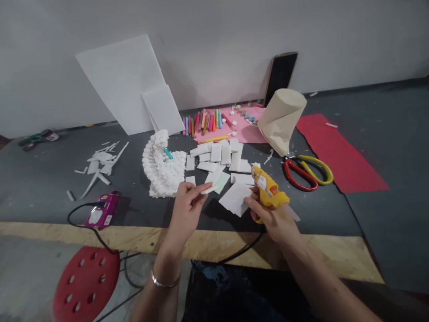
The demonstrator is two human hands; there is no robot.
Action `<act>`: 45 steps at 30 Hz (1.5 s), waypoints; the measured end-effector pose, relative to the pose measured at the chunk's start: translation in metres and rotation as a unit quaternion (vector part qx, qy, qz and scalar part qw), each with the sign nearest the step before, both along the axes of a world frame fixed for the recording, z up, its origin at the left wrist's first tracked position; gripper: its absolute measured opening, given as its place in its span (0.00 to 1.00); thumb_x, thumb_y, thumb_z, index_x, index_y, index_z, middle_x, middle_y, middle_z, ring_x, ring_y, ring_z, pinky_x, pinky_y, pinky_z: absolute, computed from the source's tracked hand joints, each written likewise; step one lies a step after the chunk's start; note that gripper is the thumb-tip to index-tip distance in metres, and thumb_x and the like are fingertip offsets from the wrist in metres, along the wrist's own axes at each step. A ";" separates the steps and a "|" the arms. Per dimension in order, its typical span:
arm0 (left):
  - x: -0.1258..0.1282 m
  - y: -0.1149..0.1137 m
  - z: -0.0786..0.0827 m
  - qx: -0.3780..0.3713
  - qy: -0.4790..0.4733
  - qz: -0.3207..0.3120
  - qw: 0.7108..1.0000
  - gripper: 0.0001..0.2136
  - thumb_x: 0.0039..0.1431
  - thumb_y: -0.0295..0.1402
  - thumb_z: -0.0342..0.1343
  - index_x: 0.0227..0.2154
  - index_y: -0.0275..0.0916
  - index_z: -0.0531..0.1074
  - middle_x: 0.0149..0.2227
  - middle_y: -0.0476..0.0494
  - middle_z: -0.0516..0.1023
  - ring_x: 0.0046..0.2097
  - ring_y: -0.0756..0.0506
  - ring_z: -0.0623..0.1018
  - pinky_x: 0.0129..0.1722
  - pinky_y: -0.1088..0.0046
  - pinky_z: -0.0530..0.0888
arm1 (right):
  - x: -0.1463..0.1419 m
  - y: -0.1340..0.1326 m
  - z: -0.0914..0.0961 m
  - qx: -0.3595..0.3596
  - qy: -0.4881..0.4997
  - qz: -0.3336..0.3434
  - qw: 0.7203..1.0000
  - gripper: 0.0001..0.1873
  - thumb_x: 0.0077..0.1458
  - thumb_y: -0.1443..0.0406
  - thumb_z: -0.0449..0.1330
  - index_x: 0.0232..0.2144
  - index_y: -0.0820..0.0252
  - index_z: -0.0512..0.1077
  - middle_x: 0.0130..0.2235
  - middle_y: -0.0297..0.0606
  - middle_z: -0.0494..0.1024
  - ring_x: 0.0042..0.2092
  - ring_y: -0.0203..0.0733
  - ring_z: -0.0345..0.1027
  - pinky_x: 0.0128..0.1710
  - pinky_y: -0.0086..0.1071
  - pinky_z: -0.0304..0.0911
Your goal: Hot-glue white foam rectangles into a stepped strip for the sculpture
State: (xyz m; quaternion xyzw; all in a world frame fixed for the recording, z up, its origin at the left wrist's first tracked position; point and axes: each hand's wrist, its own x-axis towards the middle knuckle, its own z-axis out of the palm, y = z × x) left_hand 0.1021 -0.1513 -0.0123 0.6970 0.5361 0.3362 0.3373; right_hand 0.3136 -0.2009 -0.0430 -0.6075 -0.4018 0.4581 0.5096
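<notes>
My left hand (187, 206) pinches a small white folded paper piece (209, 189) between thumb and fingers, just right of a white swan-like model of folded paper (162, 167). My right hand (275, 219) grips a yellow hot glue gun (268, 190), its nozzle pointing up and left toward the loose white paper pieces (219, 158) on the dark table (50, 192). A black cord runs from the gun down over the table's wooden front edge.
Red and yellow scissors (306, 172) lie right of the glue gun. A brown paper roll (281, 118), a phone (279, 76), coloured markers (203, 123) on pink paper, white boards (127, 82), red paper (338, 152), paper scraps (100, 163), a purple device (102, 210), a red stool (85, 284).
</notes>
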 end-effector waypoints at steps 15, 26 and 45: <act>-0.011 -0.010 -0.002 -0.186 -0.143 -0.038 0.971 0.19 0.63 0.36 0.48 0.53 0.42 0.74 0.42 0.39 0.82 0.40 0.43 0.80 0.38 0.67 0.78 | 0.000 0.003 -0.004 -0.045 0.056 0.018 0.997 0.22 0.49 0.53 0.66 0.41 0.59 0.68 0.27 0.30 0.71 0.23 0.33 0.61 0.23 0.32 0.60; 0.005 -0.008 0.003 -0.205 -0.201 0.031 0.957 0.16 0.55 0.39 0.63 0.45 0.39 0.71 0.26 0.51 0.75 0.22 0.53 0.71 0.20 0.79 0.71 | 0.005 0.000 -0.011 -0.027 0.034 0.068 0.997 0.17 0.55 0.55 0.63 0.42 0.57 0.68 0.22 0.25 0.67 0.23 0.35 0.61 0.24 0.32 0.59; -0.007 -0.021 0.017 -0.133 -0.225 -0.004 0.965 0.11 0.60 0.42 0.57 0.37 0.40 0.75 0.24 0.47 0.76 0.25 0.48 0.76 0.25 0.71 0.76 | 0.004 0.001 -0.003 -0.044 0.041 0.038 0.997 0.17 0.50 0.54 0.64 0.39 0.57 0.69 0.20 0.26 0.66 0.22 0.36 0.59 0.22 0.32 0.56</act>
